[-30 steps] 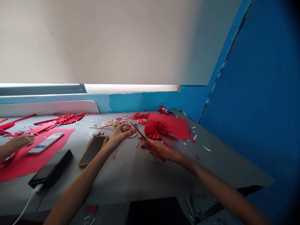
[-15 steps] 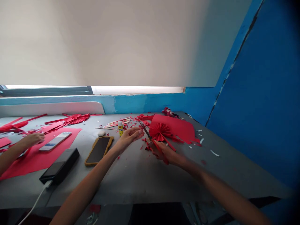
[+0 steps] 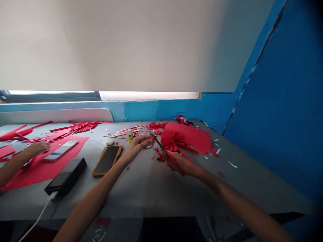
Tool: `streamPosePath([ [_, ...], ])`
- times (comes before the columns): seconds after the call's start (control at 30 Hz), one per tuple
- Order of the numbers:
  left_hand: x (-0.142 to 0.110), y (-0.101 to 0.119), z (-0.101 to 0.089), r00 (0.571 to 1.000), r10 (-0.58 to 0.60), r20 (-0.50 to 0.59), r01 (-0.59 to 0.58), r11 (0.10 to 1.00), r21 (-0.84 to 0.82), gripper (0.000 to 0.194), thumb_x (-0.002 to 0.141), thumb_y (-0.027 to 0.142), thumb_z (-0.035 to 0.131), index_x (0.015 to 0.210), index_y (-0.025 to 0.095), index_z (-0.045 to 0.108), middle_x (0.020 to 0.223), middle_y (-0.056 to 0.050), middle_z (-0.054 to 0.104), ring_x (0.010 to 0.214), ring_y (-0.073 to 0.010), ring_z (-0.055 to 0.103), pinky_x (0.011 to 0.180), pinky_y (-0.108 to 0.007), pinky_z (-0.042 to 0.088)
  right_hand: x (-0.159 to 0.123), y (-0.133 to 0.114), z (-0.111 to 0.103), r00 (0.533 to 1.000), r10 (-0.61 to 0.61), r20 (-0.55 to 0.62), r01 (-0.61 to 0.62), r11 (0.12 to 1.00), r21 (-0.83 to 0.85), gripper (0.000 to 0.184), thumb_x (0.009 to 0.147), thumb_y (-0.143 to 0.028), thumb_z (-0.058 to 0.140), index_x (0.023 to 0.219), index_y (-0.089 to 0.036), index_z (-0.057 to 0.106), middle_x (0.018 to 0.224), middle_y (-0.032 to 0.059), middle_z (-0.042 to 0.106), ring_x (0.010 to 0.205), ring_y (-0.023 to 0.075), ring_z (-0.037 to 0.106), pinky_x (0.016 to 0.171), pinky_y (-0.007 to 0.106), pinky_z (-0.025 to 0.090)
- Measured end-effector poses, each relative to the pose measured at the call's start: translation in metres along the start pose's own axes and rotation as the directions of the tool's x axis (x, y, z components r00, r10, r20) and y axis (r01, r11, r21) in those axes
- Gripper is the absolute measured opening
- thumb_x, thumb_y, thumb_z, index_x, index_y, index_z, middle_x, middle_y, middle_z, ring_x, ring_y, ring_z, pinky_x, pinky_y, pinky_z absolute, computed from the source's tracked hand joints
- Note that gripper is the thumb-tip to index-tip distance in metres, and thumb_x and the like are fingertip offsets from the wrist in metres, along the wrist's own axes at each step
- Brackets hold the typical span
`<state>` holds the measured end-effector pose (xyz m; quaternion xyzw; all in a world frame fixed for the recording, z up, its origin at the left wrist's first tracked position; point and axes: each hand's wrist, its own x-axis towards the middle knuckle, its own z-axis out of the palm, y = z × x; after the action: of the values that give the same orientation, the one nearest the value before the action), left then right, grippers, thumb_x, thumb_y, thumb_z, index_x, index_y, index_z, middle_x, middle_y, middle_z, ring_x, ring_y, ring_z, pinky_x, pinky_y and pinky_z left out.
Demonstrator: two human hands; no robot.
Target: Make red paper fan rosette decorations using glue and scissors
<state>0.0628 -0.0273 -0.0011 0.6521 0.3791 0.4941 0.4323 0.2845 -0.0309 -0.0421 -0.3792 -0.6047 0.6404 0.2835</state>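
My right hand point(image 3: 178, 163) grips a pair of scissors point(image 3: 157, 140), with the dark blades pointing up and to the left. Red shows along the palm, apparently the handles. My left hand point(image 3: 140, 144) is at the blade tips, thumb and fingers drawn together in a pinch. What they hold, if anything, is too small to make out. Just beyond the right hand lies a pleated red paper fan point(image 3: 173, 140), partly over a red paper sheet point(image 3: 198, 136). A yellow glue stick point(image 3: 130, 136) stands behind my left hand.
A phone in a yellow case point(image 3: 108, 160) and a black power bank point(image 3: 66, 176) with a white cable lie left. Another person's hand point(image 3: 39, 148) is near a phone point(image 3: 62, 150) on red paper. Red scraps point(image 3: 160, 155) dot the table; a blue wall borders the right.
My left hand has shifted slightly, and a pale curved edge now shows beneath its fingers. My right hand still holds the scissors, a little further right. The view has moved slightly.
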Motion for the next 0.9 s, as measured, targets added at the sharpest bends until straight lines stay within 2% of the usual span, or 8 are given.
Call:
streamPosePath([
  [0.13,-0.001,0.007,-0.008,0.997,-0.041,0.067,0.039,0.998,0.041,0.029,0.079,0.042,0.067,0.093,0.017,0.072,0.089,-0.004,0.07,0.084,-0.0194,0.062,0.076,-0.026,0.043,0.002,-0.001,-0.002,1.0,0.015,0.026,-0.013,0.997,-0.073,0.042,0.078,-0.061,0.059,0.091,-0.02,0.061,0.065,-0.0016,0.049,0.05,0.0076,0.039,0.042,0.017,0.031],
  [0.4,0.0,0.012,-0.016,0.99,-0.043,0.133,0.033,0.997,0.076,0.028,0.077,0.043,0.068,0.09,0.018,0.074,0.086,-0.006,0.071,0.082,-0.021,0.063,0.075,-0.029,0.045,-0.004,-0.006,-0.002,0.994,-0.003,0.108,0.017,0.991,-0.13,0.043,0.079,-0.06,0.06,0.101,-0.023,0.059,0.072,-0.0023,0.05,0.052,0.0062,0.041,0.045,0.016,0.033],
  [0.57,0.002,0.001,-0.008,0.995,-0.044,0.088,0.044,0.999,0.004,0.033,0.078,0.045,0.067,0.093,0.017,0.073,0.089,-0.005,0.071,0.082,-0.0189,0.063,0.076,-0.027,0.045,0.001,0.001,0.0,0.999,-0.014,0.047,0.019,0.995,-0.102,0.045,0.079,-0.063,0.055,0.094,-0.02,0.06,0.067,-0.0023,0.047,0.05,0.0076,0.04,0.044,0.017,0.034],
  [0.73,0.003,-0.009,0.004,0.999,-0.046,0.012,0.047,0.995,-0.093,0.038,0.076,0.049,0.068,0.096,0.016,0.071,0.09,-0.006,0.071,0.085,-0.0188,0.063,0.079,-0.027,0.045,0.003,0.007,-0.002,0.999,-0.054,0.009,0.055,0.995,-0.089,0.042,0.079,-0.059,0.057,0.095,-0.021,0.059,0.068,-0.001,0.051,0.051,0.0093,0.044,0.043,0.019,0.035],
  [0.9,0.003,-0.003,0.002,1.0,-0.002,0.001,0.002,0.999,-0.041,0.034,0.078,0.045,0.068,0.094,0.016,0.073,0.089,-0.006,0.071,0.086,-0.0199,0.063,0.079,-0.028,0.046,0.002,0.003,-0.001,0.997,-0.052,0.049,0.058,0.99,-0.126,0.042,0.08,-0.06,0.058,0.094,-0.02,0.058,0.065,-0.0026,0.048,0.049,0.0077,0.041,0.042,0.017,0.034],
])
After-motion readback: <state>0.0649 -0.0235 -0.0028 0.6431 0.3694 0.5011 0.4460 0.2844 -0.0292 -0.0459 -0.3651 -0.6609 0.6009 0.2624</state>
